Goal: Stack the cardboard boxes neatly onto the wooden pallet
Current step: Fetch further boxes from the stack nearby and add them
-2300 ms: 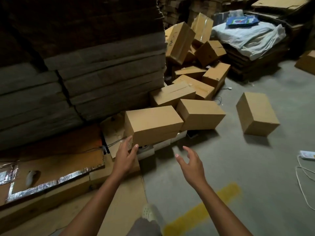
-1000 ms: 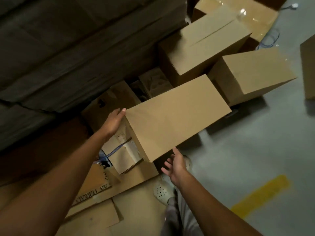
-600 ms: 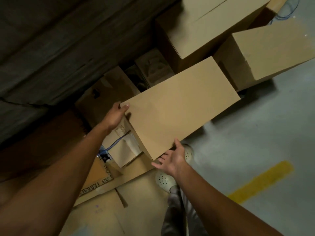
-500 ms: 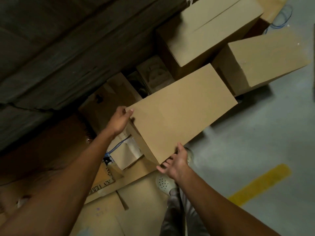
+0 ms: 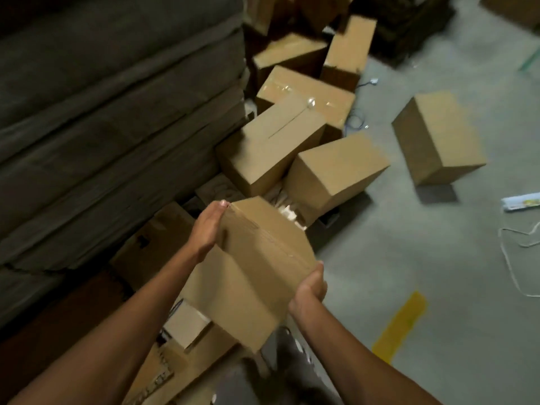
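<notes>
a tall stack of flat cardboard sheets (image 5: 117, 112) fills the left side, dark and layered; the grey concrete floor (image 5: 409, 252) spreads over the right; along the foot of the stack lies a jumble of loose boxes (image 5: 304, 92), tilted against one another and blurred toward the top; nearest in that jumble, a box with a taped seam (image 5: 271, 144) leans beside a plain box (image 5: 336, 171), the two touching; a lone box (image 5: 438, 135) sits on the floor well apart to their right; flat cardboard pieces (image 5: 152, 244) lie on the floor at the foot of the stack.

the held box (image 5: 257, 267) is off the floor in front of the person, tilted, with one taped end turned up toward the camera, held between both hands; the left hand (image 5: 209, 226) presses flat on its left side, fingers (image 5: 219, 206) straight and together, tips at the upper corner; the right hand (image 5: 309, 285) cups the lower right corner, thumb up along the face, the rest wrapped beneath and hidden.

a yellow floor mark (image 5: 400, 325) shows lower right; a thin white cord (image 5: 511, 258) trails near the right edge; a small white carton (image 5: 187, 325) sits below the held box.
</notes>
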A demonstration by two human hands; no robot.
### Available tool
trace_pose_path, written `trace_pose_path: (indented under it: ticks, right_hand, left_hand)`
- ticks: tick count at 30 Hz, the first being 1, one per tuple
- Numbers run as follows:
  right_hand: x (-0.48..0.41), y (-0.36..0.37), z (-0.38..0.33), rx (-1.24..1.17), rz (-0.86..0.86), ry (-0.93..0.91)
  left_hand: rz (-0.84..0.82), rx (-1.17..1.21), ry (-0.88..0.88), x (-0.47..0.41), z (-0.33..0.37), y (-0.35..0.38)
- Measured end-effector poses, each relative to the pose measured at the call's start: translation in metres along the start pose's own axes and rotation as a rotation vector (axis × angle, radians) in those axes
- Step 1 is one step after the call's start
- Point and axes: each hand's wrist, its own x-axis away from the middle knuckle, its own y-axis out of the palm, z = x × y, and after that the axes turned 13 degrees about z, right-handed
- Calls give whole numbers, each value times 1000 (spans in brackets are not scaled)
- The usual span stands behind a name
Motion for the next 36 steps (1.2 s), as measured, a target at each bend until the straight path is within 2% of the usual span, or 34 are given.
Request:
trace_pose_path:
  ticks: [4,8,13,16,19,24,27,31,34,36]
  right_hand:
    - [22,-43,-26,-7,72,-75]
    - [39,-118,-30,-91,-80,-142]
    - [61,-208,-16,-262,-71,-240]
    - [73,-264,-8,-327,-146,-230]
    - [89,-328,-7,-368,-118,-312]
    - [98,-450,-11,-390,-135,-482]
    - [89,-530,-8,-299,-154,-594]
    - [71,-644,7,-275,-130,-669]
    - [53,-727,28,-365,-109,-623]
    - [41,-781,44,-439,-141,-575]
  left_hand:
    - [-102,108,31,36,24,-10]
    - [-186,161,156,93,41,-22]
    - [-252,161,342,160,60,-32]
    - [-368,151,403,194,79,-20]
    - [-475,248,273,236,99,8]
    - [-539,301,-20,314,119,65]
    - [-678,246,-65,374,127,106]
    - [-805,213,60,467,131,161]
    - [-807,230,277,543,128,195]
    - [-760,299,303,587,128,221]
